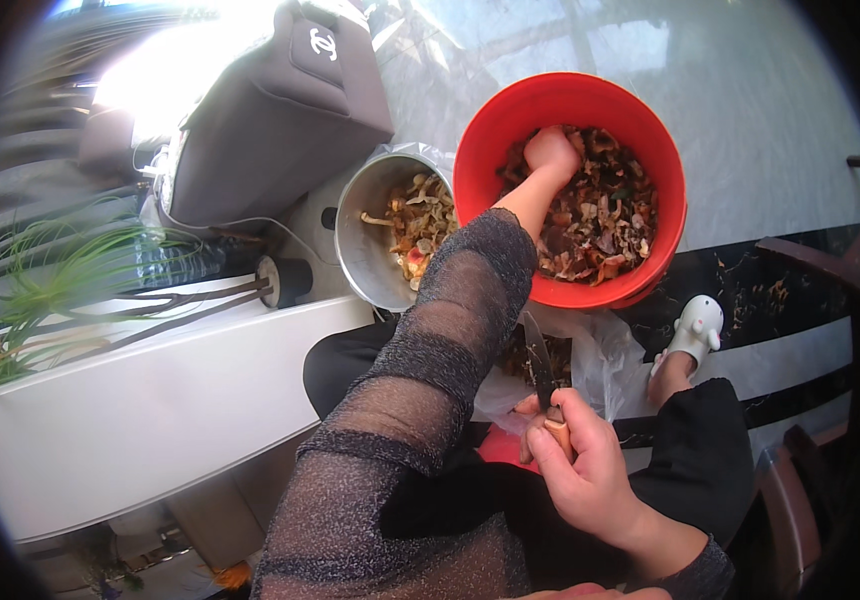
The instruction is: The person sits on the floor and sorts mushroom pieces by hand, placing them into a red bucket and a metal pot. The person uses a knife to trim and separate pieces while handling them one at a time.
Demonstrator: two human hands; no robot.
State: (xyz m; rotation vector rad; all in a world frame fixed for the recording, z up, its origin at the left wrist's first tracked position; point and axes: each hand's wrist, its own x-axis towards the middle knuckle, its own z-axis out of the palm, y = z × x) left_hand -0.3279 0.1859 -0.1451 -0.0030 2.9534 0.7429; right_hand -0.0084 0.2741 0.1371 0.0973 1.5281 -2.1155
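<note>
A large red plastic bucket (569, 86) holds a heap of brown mushroom-like pieces (610, 217). My left hand (552, 154) reaches down into this heap; its fingers are hidden, so their grip cannot be told. In front of my lap, my right hand (583, 465) is closed on the wooden handle of a knife (540, 356), whose dark blade points up towards the red bucket. Beside that bucket, on the left, a grey bin (358, 232) with a plastic liner contains pale stems and scraps (422, 221). Below the red bucket lies an open clear plastic bag (610, 360) with dark pieces inside.
A white cabinet or ledge (174, 375) runs along the left, with a potted green plant (39, 285) by it. A grey-brown sofa (280, 127) stands behind the bin. My foot in a white slipper (700, 326) is at right, near dark wooden chair parts (790, 510).
</note>
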